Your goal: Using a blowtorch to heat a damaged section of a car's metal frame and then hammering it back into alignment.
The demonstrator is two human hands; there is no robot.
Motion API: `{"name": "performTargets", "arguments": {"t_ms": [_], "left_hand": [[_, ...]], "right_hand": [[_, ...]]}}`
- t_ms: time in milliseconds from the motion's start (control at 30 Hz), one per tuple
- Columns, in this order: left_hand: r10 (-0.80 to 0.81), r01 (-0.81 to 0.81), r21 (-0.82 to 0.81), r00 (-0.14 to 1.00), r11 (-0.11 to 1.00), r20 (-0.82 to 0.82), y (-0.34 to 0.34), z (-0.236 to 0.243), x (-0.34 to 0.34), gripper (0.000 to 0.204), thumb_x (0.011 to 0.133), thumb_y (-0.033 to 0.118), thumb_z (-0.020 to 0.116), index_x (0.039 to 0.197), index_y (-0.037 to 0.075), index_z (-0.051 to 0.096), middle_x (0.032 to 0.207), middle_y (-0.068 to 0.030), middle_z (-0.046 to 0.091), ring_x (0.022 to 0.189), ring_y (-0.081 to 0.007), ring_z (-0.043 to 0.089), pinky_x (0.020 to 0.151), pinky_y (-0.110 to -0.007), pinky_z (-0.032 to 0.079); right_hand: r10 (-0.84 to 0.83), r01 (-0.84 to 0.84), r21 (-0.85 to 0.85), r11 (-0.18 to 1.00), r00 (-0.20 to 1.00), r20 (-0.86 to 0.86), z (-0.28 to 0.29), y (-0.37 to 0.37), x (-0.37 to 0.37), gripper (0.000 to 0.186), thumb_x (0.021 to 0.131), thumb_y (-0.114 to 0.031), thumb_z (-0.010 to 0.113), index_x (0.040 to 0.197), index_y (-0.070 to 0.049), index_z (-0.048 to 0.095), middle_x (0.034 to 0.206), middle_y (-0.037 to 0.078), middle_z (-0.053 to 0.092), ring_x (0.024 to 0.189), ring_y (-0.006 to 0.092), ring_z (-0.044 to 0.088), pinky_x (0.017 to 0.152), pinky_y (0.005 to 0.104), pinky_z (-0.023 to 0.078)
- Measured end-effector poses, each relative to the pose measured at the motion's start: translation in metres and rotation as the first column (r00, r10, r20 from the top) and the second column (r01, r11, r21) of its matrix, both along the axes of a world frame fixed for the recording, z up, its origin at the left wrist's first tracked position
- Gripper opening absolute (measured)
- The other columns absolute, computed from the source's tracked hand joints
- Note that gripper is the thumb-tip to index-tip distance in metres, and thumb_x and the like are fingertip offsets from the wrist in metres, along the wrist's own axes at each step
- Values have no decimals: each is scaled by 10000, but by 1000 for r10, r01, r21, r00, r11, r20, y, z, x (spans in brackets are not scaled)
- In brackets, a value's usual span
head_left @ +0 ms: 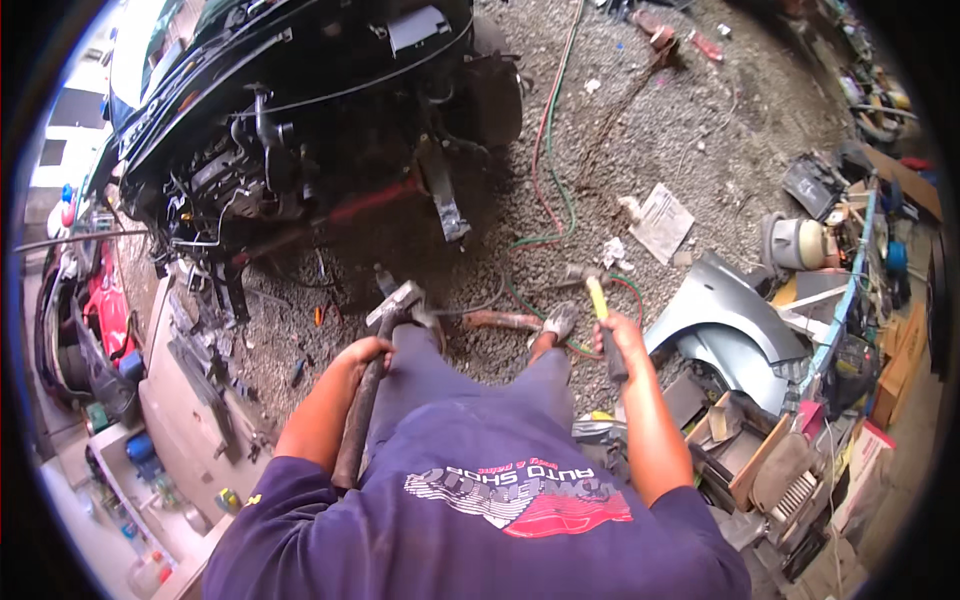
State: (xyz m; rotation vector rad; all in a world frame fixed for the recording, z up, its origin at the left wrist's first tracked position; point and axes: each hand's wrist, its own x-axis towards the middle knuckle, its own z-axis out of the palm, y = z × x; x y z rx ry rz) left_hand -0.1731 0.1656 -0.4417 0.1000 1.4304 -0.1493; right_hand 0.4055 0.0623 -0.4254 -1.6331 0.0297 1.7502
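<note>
2 hammers, my left hand [365, 352] wrapped round the sledgehammer [372, 385], right hand [617, 335] gripping the yellow-handled hammer [597, 300]; perhaps either could slip onto my feet [556, 325].

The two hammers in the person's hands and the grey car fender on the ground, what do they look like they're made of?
Sledgehammer in the left hand: dull grey metal head, dark worn shaft, material unclear. Small hammer in the right hand: metal-looking head, yellow handle with black grip, probably fibreglass or plastic. Fender: painted sheet metal by its smooth silver-grey sheen.
</note>
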Motion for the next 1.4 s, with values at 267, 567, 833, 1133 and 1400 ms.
{"name": "performTargets", "arguments": {"t_ms": [267, 567, 833, 1133, 1400], "left_hand": [[83, -84, -70, 996, 994, -18, 52, -26, 25, 186, 972, 145, 633, 805, 65, 622, 638, -34, 622, 500, -154, 585, 497, -297, 527], [56, -53, 43, 994, 998, -94, 105, -45, 49, 130, 924, 80, 647, 817, 10, 625, 674, -70, 614, 536, -159, 582, 510, -291, 508], [95, -92, 30, 992, 995, -85, 135, -35, 72, 109, 930, 99, 673, 889, 6, 633, 707, -58, 633, 545, -149, 597, 501, -280, 519], [173, -174, -8, 983, 985, -63, 130, -35, 64, 49, 919, 46, 666, 903, 10, 637, 713, -60, 633, 568, -140, 608, 499, -269, 530], [166, -166, -3, 986, 986, 14, 136, -52, 79, 44, 905, 45, 655, 893, 17, 624, 697, -48, 622, 531, -141, 592, 485, -265, 523]], "right_hand": [[-297, 310, -33, 950, 932, 206, -33, 156, 7, 94, 987, -131, 543, 985, -38, 554, 764, 74, 595, 621, 196, 581, 544, 339, 515], [238, -234, -39, 971, 960, 148, -104, 284, -175, 208, 947, -72, 606, 1129, -79, 505, 812, 61, 601, 632, 173, 612, 503, 318, 529], [367, -425, -61, 903, 838, -405, -124, 308, -133, 239, 1010, -129, 547, 1241, -77, 511, 818, 40, 588, 616, 104, 537, 497, 251, 468], [-181, 252, -65, 965, 830, 528, -31, 220, 110, 138, 925, -197, 623, 836, -91, 613, 707, 45, 649, 581, 163, 623, 540, 300, 515], [-487, 483, 277, 831, 390, 781, -72, 238, 260, 255, 840, -102, 516, 1054, 18, 587, 1001, 179, 661, 836, 310, 663, 777, 437, 582]]}}
